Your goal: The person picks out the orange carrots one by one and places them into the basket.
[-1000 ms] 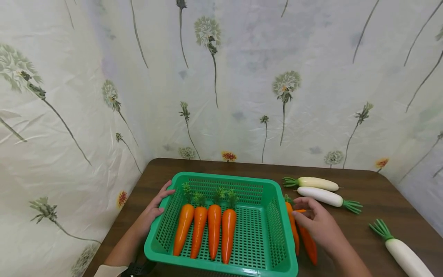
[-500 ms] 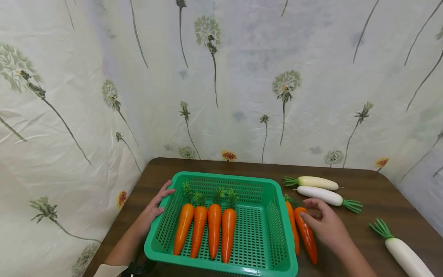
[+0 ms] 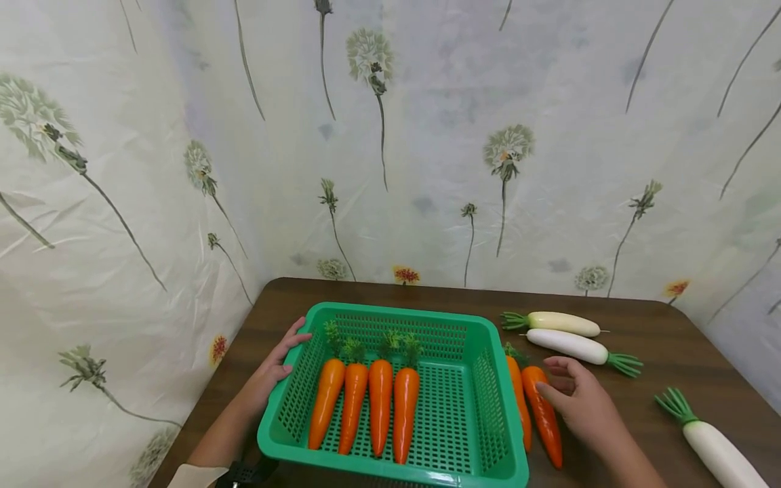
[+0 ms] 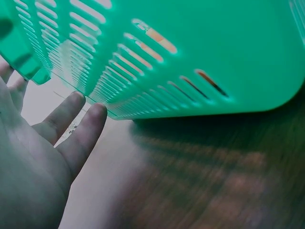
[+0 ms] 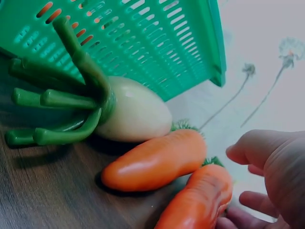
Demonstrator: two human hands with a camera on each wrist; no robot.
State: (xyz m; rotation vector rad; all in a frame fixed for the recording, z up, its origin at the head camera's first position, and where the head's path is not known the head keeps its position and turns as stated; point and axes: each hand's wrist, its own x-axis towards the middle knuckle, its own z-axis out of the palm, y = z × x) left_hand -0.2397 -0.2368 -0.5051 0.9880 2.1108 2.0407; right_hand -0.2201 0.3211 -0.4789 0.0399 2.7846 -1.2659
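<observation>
Your left hand (image 3: 273,362), fingers straight, touches the green basket (image 3: 390,313) toward the table's (image 3: 267,313) left edge; your right hand (image 3: 579,400), unclenched, curves beside the outer carrot (image 3: 543,417)!

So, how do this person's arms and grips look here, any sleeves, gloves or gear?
The left grip and right grip are human hands without gloves. The left forearm has a pale cream cuff, possibly a sleeve end, at the head view's bottom edge, with a black strap-like item beside it, its kind unclear. The right forearm is bare where visible.
</observation>
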